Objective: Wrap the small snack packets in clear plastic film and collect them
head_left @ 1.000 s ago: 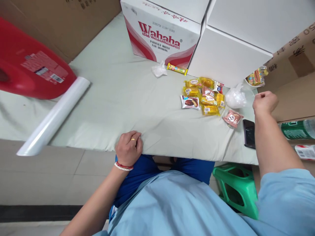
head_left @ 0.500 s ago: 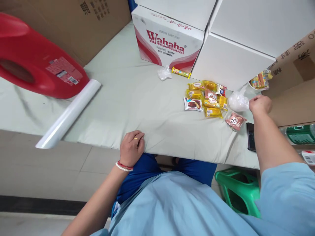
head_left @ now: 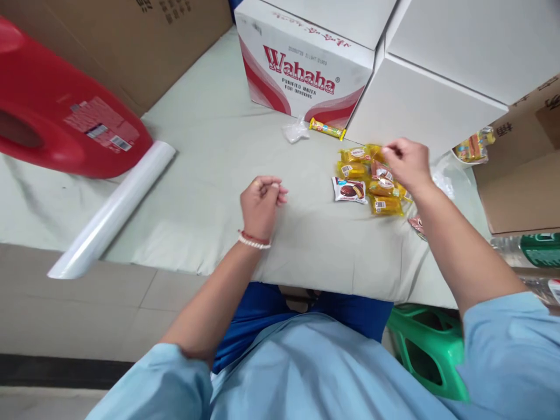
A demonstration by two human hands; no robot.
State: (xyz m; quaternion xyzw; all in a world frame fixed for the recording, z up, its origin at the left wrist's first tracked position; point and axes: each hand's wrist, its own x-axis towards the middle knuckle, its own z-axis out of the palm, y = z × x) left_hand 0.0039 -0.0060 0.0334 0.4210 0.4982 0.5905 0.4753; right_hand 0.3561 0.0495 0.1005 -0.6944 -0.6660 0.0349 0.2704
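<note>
My left hand (head_left: 261, 204), with a beaded bracelet (head_left: 254, 240) at the wrist, hovers above the cloth, fingers curled in and nothing seen in them. Fingertips pinched together, my right hand (head_left: 408, 163) is over the upper right of a group of snacks; whether it holds anything is hidden. Several yellow-wrapped snack cakes (head_left: 387, 205) lie there, along with a brown packet (head_left: 381, 171). At the group's left edge is a white packet with a chocolate pie picture (head_left: 350, 191). A crumpled clear plastic bag (head_left: 443, 182) sits behind my right wrist. My forearm partly covers a pinkish packet (head_left: 417, 226).
A Wahaha carton (head_left: 301, 70) and white boxes (head_left: 433, 105) line the back. Before the carton lie a yellow snack bar (head_left: 327, 128) and a crumpled plastic bag (head_left: 296, 130). Leftward are a red jug (head_left: 79, 116) and a white roll (head_left: 114, 210). A cup of snacks (head_left: 473, 147) stands right.
My right hand has left the clear plastic bag at the right and moved left over the snacks. My left hand has risen from the table edge and moved forward and right.
</note>
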